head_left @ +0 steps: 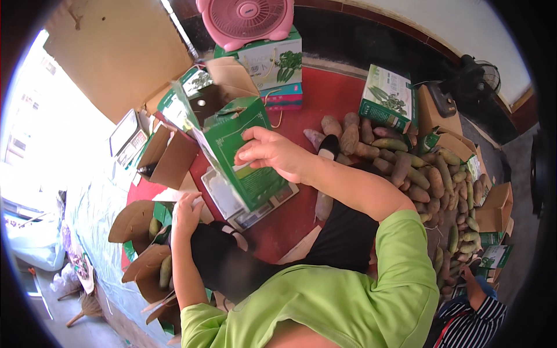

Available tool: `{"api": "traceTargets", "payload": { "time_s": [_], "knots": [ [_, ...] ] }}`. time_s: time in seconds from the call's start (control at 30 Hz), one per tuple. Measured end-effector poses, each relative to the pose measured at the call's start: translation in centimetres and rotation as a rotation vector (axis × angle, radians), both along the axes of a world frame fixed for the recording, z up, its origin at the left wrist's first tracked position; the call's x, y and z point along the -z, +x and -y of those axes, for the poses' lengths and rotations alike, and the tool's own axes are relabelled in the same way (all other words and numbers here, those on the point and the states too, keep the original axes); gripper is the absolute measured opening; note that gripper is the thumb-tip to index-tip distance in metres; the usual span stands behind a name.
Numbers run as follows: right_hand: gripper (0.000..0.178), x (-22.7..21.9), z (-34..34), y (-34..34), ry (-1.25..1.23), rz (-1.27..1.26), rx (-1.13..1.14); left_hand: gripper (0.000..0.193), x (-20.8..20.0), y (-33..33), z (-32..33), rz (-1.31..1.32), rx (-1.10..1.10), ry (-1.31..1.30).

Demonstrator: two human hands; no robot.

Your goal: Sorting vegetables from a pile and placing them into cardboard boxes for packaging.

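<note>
Noted red floor covering [322, 84] in a cluttered room, bright at the left, with a pink box fan [248, 17] perched on stacked cartons [258, 61] behind. Saw apparent sweet potatoes [400, 168] and green radish-like roots [419, 178] heaped at right, near a dark shoe [328, 145].

Found the green-and-white carton [258, 182] in front of the body, top open, brown flap [232, 75] up, base on or just over a pale flat item [223, 194]. Located right hand [268, 153] at its green panel, fingers curled; could not tell a firm pinch from a light touch. Located left hand [187, 216] lower left, by an open box [130, 222] with roots inside; could not confirm any hold.

Judged a tip-over likeliest, given the seeming tilt and doubtful footing. Suspected tearing at the ragged top rim [237, 110] under a hard pull. Rated rolling roots a hazard underfoot, after any knock to the heap. Worried also about the fan, so high, from a bump against the stack.
</note>
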State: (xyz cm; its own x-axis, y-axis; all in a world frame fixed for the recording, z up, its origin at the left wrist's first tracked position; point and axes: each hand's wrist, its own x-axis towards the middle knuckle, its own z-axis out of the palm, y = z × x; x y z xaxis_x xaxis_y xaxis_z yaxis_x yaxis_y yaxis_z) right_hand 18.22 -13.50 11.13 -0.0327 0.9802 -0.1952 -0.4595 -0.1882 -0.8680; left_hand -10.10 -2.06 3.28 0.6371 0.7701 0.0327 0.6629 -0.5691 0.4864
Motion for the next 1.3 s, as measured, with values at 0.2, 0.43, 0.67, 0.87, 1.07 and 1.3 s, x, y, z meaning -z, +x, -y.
{"api": "traceTargets", "payload": {
  "time_s": [0.2, 0.43, 0.67, 0.87, 1.07, 1.3],
  "knots": [
    [0.031, 8.8, -2.4, 1.2, -0.097, 0.036, 0.094, 0.026, -0.4, -0.6, 0.2, -0.008, -0.06, -0.008],
    [0.037, 15.6, -3.7, 5.8, -0.384, 0.167, 0.308, 0.024, -0.3, -0.3, 0.4, 0.026, -0.013, 0.069],
    [0.045, 15.3, -3.5, 6.9, -0.406, 0.208, 0.414, 0.025, -0.8, 0.1, 0.7, 0.051, -0.028, 0.144],
    [0.041, 14.2, -3.5, 8.1, -0.401, 0.384, 0.386, 0.047, -1.2, 1.3, 0.4, 0.164, -0.065, 0.592],
    [0.037, 8.2, -0.3, 12.9, -0.168, 0.528, 0.307, 0.077, -2.8, 3.3, -1.3, 0.005, -0.072, 0.653],
    [0.033, 8.4, 10.4, 18.3, -0.183, 0.477, 0.607, 0.062, -1.6, 5.1, -4.7, -0.186, -0.17, 0.606]
  ]
}}
